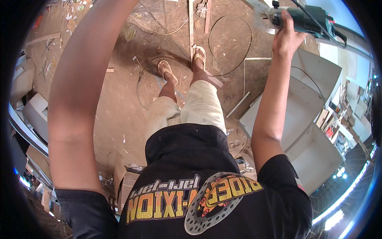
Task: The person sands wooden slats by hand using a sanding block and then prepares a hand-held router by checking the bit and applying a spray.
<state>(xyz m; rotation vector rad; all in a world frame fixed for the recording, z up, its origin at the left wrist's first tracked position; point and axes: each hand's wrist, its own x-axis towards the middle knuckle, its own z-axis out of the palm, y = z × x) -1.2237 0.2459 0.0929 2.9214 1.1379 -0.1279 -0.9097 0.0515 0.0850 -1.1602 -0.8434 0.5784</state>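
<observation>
At the upper right, my right hand point(288, 38) grips a dark green corded power tool point(310, 19), which looks like a trim router with a clear plastic base at its left end. Its black cable loops over the green body. The tool's base is near the top edge, beside a pale board edge. My left arm reaches up past the top edge, so my left hand is out of view. Below lies the brown floor, with my sandalled feet standing on it.
Grey-white cabinet boxes point(310, 110) stand at the right, close to my right arm. A thin cable point(209, 44) lies looped on the floor, near a long wooden strip point(191, 30). Scraps litter the floor. Cardboard point(126, 185) stands low at the left of my torso.
</observation>
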